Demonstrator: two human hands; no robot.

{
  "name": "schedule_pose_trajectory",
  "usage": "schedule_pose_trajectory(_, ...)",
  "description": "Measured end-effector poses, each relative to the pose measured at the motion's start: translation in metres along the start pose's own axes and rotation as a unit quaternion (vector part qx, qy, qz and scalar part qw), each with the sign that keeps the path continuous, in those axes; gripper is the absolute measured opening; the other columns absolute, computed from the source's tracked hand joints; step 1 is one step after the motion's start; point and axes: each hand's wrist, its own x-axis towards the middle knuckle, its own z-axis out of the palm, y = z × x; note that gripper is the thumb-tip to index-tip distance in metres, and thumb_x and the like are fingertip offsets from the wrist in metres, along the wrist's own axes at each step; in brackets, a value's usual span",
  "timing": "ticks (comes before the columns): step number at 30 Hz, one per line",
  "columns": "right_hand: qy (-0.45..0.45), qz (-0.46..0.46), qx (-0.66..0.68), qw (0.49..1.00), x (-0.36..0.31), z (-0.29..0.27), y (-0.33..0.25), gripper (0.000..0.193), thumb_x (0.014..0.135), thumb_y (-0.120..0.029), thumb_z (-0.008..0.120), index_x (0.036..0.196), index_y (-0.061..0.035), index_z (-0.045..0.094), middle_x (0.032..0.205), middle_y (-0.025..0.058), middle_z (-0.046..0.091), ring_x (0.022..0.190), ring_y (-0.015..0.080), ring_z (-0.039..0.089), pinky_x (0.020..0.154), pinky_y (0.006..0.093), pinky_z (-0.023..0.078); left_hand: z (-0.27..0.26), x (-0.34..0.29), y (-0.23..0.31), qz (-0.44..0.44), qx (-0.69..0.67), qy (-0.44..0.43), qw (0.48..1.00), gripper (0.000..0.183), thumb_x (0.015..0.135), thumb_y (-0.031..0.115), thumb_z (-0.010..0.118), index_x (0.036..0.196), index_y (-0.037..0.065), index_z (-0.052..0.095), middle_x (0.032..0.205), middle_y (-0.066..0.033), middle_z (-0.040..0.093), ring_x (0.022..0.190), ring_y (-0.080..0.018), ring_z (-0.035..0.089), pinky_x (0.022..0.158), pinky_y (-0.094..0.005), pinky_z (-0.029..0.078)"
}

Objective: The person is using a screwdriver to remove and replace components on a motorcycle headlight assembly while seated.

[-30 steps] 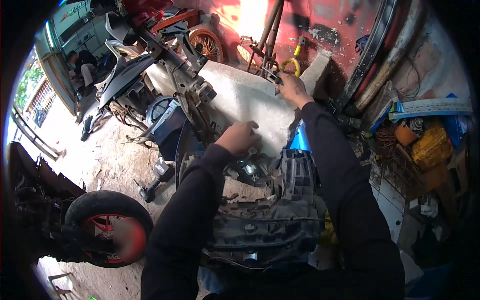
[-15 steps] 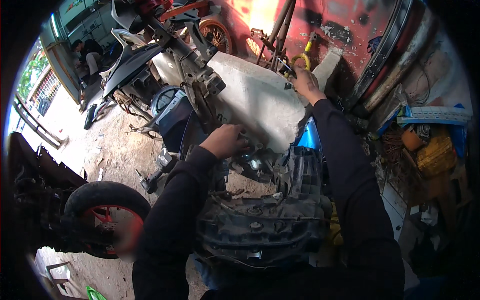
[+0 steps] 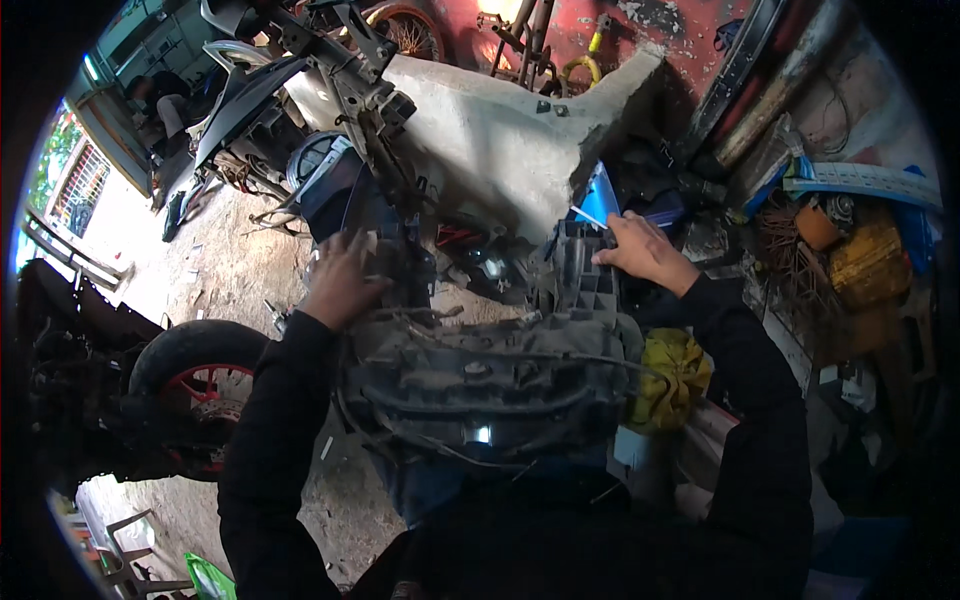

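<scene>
In front of me is a dusty black plastic motorcycle body part (image 3: pixel 490 385) with two upright arms and a cable along it. My left hand (image 3: pixel 345 280) is at its left upright, fingers curled over the edge; some fingertips are hidden. My right hand (image 3: pixel 650 252) rests at the top of the right upright, its thumb against the black plastic. A thin white stick (image 3: pixel 588 215), like a cigarette, juts from between my right fingers. Just behind it stands a shiny blue panel (image 3: pixel 600 192).
A pale concrete block (image 3: pixel 480 130) lies beyond, with small dark pieces (image 3: pixel 550 106) on top. A partly stripped motorcycle (image 3: pixel 260 110) stands far left, a red-rimmed wheel (image 3: pixel 200 385) nearer. A yellow bundle (image 3: pixel 672 380) sits right of the part. Another person (image 3: pixel 165 105) is in the background.
My right hand has come back from over the concrete block to the right upright. My left hand has shifted left onto the left upright. The view has shifted too.
</scene>
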Motion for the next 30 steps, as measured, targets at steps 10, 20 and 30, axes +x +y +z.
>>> schedule_pose_trajectory(10, -0.087, 0.234, 0.466, 0.849, -0.043, 0.028, 0.0, 0.055, 0.074, -0.035, 0.079, 0.101, 0.0015, 0.048, 0.069, 0.0063, 0.052, 0.044, 0.0151, 0.049, 0.039, 0.0307, 0.039, 0.003, -0.032, -0.019, -0.241, -0.365, -0.076, 0.896, 0.04, 0.081, 0.028, 0.071, 0.104, -0.004, 0.065, 0.099, -0.0147, 0.068, 0.088, -0.0204, 0.065, 0.079, -0.0351, 0.05)
schedule_pose_trajectory(20, -0.034, 0.227, 0.461, 0.858, -0.046, 0.016, -0.022, 0.035, 0.069, -0.006, 0.076, 0.089, -0.0059, 0.047, 0.067, 0.0026, 0.053, 0.049, 0.011, 0.05, 0.042, 0.0273, 0.037, 0.023, -0.039, -0.05, -0.226, -0.303, -0.053, 0.924, 0.061, 0.073, 0.027, 0.077, 0.115, -0.01, 0.053, 0.107, -0.0214, 0.064, 0.095, -0.0266, 0.065, 0.083, -0.0361, 0.051)
schedule_pose_trajectory(30, 0.001, 0.189, 0.451, 0.872, -0.053, 0.032, -0.004, 0.041, 0.071, -0.009, 0.074, 0.103, -0.0043, 0.048, 0.068, 0.0027, 0.054, 0.045, 0.0107, 0.049, 0.041, 0.0268, 0.039, 0.021, -0.057, -0.035, -0.122, -0.539, 0.048, 0.832, 0.082, 0.071, 0.015, 0.081, 0.136, -0.006, 0.035, 0.115, -0.0179, 0.061, 0.096, -0.0229, 0.063, 0.083, -0.0329, 0.052)
